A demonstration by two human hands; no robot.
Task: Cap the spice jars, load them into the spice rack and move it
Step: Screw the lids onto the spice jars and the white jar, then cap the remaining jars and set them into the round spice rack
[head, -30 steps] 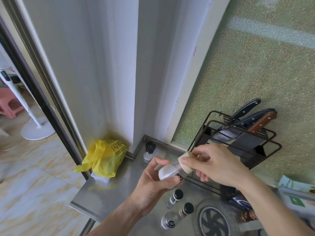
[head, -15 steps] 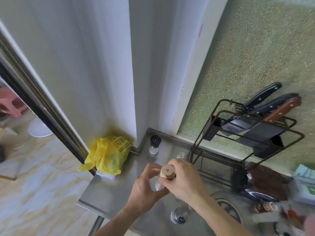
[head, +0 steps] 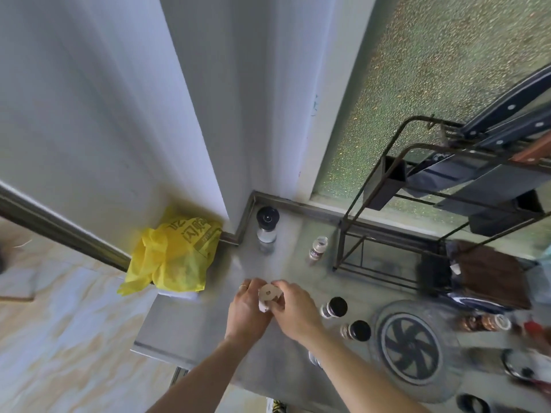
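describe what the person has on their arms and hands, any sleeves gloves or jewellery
Both forearms are bare as far as the frame shows, with no sleeves, gloves or watch visible. The left hand has what looks like a ring on one finger; the right hand shows none.

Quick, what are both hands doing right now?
Left hand: closed around the white spice jar.
Right hand: fingers closed on the jar's wooden cap.

1. Left hand (head: 246, 312) and right hand (head: 296, 311) together grip a white jar (head: 264, 305) with a beige cap (head: 269, 293).
2. Right of the grip stand two black-capped jars (head: 335, 307).
3. Beyond it, a rack (head: 396, 204).
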